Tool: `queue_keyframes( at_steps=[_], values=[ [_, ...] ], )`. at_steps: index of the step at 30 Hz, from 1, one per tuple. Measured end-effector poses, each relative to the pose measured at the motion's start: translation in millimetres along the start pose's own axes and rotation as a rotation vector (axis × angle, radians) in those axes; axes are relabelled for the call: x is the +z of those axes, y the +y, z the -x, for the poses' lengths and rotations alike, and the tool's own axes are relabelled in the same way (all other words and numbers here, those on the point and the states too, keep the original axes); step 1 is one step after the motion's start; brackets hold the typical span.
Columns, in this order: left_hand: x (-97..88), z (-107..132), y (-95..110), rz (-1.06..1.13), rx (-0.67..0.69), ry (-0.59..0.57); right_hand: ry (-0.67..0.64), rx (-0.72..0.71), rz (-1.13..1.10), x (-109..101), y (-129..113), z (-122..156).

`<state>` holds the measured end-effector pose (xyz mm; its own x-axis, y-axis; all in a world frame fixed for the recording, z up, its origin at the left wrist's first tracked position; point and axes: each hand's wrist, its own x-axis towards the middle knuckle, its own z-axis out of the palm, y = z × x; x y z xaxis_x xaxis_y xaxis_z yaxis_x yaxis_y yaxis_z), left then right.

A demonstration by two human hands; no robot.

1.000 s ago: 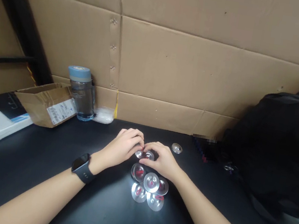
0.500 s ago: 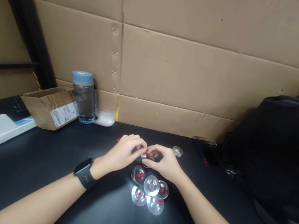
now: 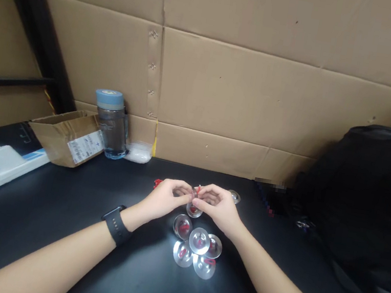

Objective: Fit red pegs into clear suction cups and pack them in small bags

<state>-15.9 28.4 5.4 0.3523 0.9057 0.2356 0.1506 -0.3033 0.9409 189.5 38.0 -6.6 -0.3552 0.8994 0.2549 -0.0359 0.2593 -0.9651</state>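
Note:
My left hand [image 3: 168, 199], with a black watch at its wrist, is closed in a pinch, its thumb and index fingertips meeting those of my right hand [image 3: 218, 208]. Between the fingertips is a small clear piece, seemingly a suction cup [image 3: 194, 193], with a red bit [image 3: 199, 188] showing above it. Fingers hide most of it. Directly below lies another clear suction cup [image 3: 194, 210] with red in it. Nearer to me several more clear suction cups [image 3: 199, 241] lie in a loose, partly overlapping group, red pieces showing on them. A small red pile [image 3: 157, 183] sits behind my left hand.
One more clear cup [image 3: 235, 197] lies beyond my right hand. At the back left stand a blue-lidded bottle [image 3: 111, 126], a cardboard box [image 3: 65, 138] and a white power strip [image 3: 1, 175]. A black bag [image 3: 372, 204] fills the right side.
Both hands have drawn closer, fingertips now meeting. The held piece is lifted slightly, so the cup under it shows. The red pile at the left is more visible; the group of cups stays put.

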Motion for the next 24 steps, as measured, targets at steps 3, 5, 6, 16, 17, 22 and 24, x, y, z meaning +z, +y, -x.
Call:
queue_keyframes(
  at_steps=[3, 5, 6, 16, 17, 22, 24],
  values=[
    [1.1, 0.8, 3.6, 0.028, -0.017, 0.015, 0.01, 0.02, -0.035, 2.7, -2.7, 0.8],
    [1.8, 1.5, 4.9, 0.047, -0.04, 0.032, 0.02, 0.032, -0.051, 4.4, -4.8, 1.3],
    [2.2, 1.8, 5.4, 0.059, -0.055, 0.043, 0.024, 0.037, -0.054, 5.1, -5.8, 1.5],
    [5.9, 1.2, 8.4, 0.079, -0.038, 0.068, 0.043, 0.028, -0.066, 4.4, -13.8, 2.3],
    [6.0, 0.7, 7.2, 0.1, -0.041, 0.082, 0.049, 0.02, -0.059, 2.7, -15.1, 1.9],
    [-16.0, -0.8, 5.6, -0.124, 0.024, 0.112, 0.125, -0.081, 0.116, -21.8, -19.9, -4.1],
    [-38.7, -1.4, 7.4, -0.425, 0.112, 0.148, 0.17, -0.145, 0.352, -42.1, -20.9, -7.3]
  ],
)
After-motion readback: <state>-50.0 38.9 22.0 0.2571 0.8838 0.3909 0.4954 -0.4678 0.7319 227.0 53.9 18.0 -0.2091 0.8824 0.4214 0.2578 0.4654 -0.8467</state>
